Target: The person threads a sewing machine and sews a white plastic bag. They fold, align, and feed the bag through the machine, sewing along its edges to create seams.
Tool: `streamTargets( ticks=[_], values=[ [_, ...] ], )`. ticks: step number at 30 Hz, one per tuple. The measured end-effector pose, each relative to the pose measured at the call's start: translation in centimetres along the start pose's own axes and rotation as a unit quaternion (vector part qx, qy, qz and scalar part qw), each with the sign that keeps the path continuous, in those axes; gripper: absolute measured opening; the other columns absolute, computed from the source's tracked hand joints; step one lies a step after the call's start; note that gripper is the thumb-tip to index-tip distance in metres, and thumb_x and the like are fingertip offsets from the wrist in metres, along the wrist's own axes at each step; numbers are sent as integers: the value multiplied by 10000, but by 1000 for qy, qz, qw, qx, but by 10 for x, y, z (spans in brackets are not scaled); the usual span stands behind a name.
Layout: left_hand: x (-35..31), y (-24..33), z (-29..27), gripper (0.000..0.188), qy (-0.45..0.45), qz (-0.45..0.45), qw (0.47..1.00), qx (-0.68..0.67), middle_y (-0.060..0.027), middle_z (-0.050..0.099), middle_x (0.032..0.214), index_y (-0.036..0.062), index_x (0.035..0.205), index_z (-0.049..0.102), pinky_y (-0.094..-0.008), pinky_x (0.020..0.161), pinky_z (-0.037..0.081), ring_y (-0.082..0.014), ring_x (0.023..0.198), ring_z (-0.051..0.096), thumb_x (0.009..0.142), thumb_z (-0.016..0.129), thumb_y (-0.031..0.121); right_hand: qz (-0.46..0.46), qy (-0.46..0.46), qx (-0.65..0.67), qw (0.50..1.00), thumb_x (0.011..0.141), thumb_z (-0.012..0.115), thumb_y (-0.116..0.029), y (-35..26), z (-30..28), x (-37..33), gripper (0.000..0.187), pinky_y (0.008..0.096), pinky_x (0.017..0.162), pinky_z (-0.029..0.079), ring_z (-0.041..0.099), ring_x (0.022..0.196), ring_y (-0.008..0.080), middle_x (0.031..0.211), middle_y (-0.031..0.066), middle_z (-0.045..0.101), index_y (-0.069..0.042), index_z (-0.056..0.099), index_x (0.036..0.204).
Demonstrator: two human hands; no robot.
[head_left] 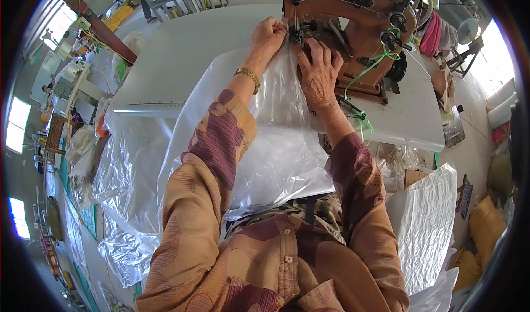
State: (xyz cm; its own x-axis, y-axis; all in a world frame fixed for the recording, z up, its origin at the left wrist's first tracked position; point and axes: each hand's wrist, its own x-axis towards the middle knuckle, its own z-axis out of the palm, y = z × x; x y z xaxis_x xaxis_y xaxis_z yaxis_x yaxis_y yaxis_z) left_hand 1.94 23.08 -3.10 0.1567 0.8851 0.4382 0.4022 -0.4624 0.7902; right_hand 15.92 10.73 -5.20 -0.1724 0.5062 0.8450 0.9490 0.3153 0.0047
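A brown sewing machine (pixel 326 11) stands at the back of the worktable. Clear plastic sheeting (pixel 284 91) runs from my lap up to its needle area. With bent fingers, my left hand (pixel 268 38) pinches the sheeting's far edge just left of the needle; a gold watch (pixel 249 78) is on that wrist. To the right of the needle, my right hand (pixel 320 72) rests palm down with its fingers apart, the thumb side against the plastic. Its fingertips lie close to the machine's base. The exact stitching point is partly hidden between my hands.
The pale tabletop (pixel 182 52) has a ruler strip (pixel 149 107) along its near edge. Green ties (pixel 375 69) hang from the machine. More clear plastic (pixel 130 174) drapes off the left side. Silvery white sheeting (pixel 422 224) stands at my right. Yellow sacks (pixel 486 224) lie farther right.
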Motion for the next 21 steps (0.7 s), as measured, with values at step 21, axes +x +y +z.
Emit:
streamTargets(
  ticks=[21],
  values=[
    [-434,34,-101,538,-160,6,946,283,-167,429,1374,51,1276,495,-449,924,443,-388,1159,506,803,713,186,172,-61,268,946,839,609,17,-51,-96,-164,199,408,774,465,577,892,357,973,170,593,6,567,1033]
  ],
)
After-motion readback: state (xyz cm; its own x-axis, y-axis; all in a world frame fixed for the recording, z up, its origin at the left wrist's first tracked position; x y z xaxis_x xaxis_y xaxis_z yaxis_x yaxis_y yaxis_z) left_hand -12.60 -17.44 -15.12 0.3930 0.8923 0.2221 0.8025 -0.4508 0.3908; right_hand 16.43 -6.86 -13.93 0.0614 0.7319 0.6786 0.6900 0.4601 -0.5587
